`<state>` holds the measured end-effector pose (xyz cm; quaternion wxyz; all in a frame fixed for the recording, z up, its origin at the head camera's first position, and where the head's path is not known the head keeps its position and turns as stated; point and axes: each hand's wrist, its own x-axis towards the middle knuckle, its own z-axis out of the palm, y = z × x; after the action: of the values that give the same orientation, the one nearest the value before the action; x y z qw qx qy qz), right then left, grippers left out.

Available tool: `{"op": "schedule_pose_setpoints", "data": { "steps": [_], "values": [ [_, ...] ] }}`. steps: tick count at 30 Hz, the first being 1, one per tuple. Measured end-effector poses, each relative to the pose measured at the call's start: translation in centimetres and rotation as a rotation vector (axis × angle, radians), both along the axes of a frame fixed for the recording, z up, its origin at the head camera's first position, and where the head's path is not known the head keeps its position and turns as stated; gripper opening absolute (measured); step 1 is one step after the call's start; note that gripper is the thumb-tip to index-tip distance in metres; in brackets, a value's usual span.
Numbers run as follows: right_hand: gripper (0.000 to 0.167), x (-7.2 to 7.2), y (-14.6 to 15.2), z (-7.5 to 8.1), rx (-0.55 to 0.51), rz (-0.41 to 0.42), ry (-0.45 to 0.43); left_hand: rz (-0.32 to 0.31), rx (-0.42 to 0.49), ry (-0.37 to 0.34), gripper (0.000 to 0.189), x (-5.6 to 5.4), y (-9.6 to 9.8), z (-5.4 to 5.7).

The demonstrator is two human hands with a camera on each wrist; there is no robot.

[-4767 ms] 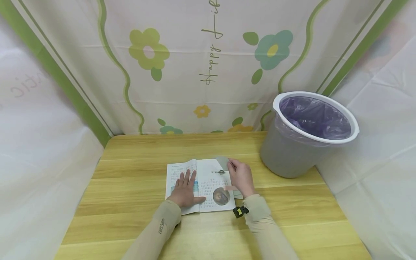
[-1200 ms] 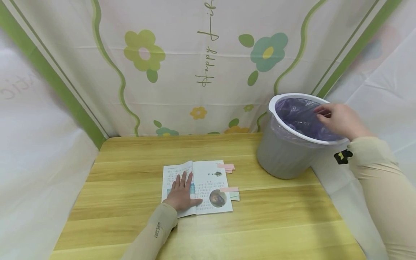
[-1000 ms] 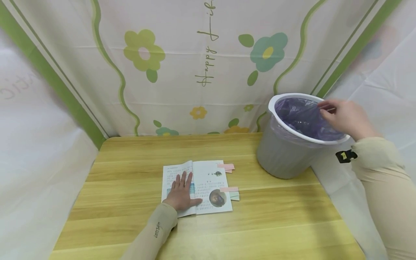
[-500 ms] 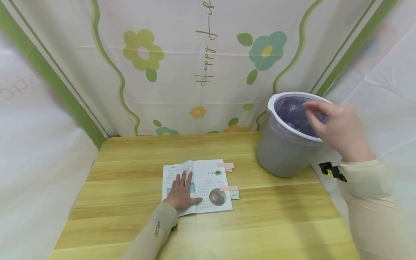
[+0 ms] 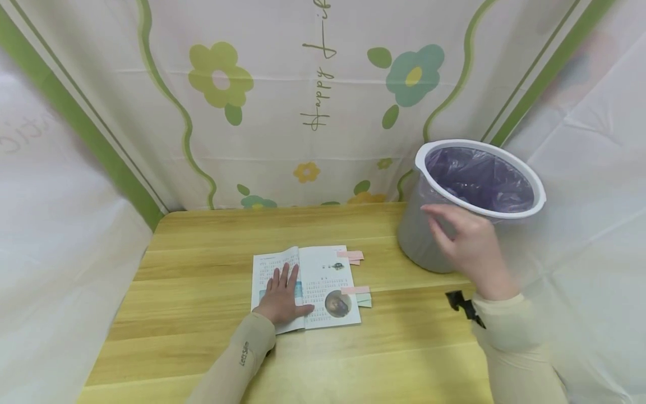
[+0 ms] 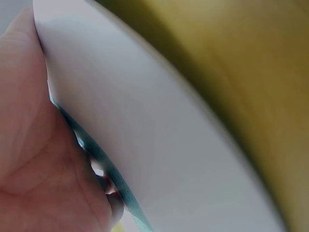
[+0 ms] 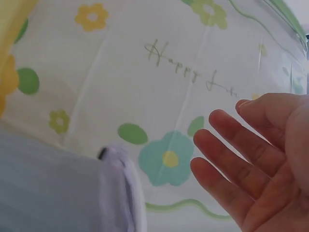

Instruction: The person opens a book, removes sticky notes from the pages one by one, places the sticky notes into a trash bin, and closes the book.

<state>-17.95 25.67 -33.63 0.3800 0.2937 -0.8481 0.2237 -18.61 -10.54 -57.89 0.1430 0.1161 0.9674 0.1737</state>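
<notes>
"Book point(image 5: 310, 284): where does it lie from the fingers?"

"Directly under those of the left hand point(image 5: 278, 303). They are spread over the left page point(image 5: 264, 270), and the thumb reaches across the fold onto the right page point(image 5: 328, 280). From the left wrist, a page bows up beside the palm."

"And the right hand point(image 5: 473, 242)?"

"In the air, well to the right of the left fingers. Its own fingers are loosely extended and a little parted, with gaps between them."

"What's nearest the left fingers?"

"Just right of the thumb, a round picture point(image 5: 338, 303). Farther right, past the page edge, the upper pink tabs point(image 5: 351, 255), with a lower pink tab point(image 5: 355, 290) and green tabs point(image 5: 364, 299) nearer the thumb's level."

"Around the right fingers?"

"A black buckle point(image 5: 465, 308) behind them at the wrist; just beyond them, the grey bin point(image 5: 414, 233) with a purple liner point(image 5: 484, 174)."

"Farther out?"

"The wood-grained worktop point(image 5: 197, 269) spreads left of the left fingers, and a flowered curtain point(image 5: 282, 90) hangs beyond both hands."
</notes>
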Motion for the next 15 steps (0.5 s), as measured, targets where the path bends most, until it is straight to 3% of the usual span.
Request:
{"op": "schedule_pose_setpoints", "data": {
  "steps": [6,15],
  "values": [
    [0.028,0.7,-1.4,-4.5,-0.020,0.048,-0.048,-0.003,-0.005,-0.001,0.115,-0.1,0.0,-0.1],
    [0.023,1.9,-2.3,-11.7,-0.059,-0.013,-0.274,-0.007,-0.011,-0.008,0.116,-0.3,0.0,-0.6]
  ]
}}
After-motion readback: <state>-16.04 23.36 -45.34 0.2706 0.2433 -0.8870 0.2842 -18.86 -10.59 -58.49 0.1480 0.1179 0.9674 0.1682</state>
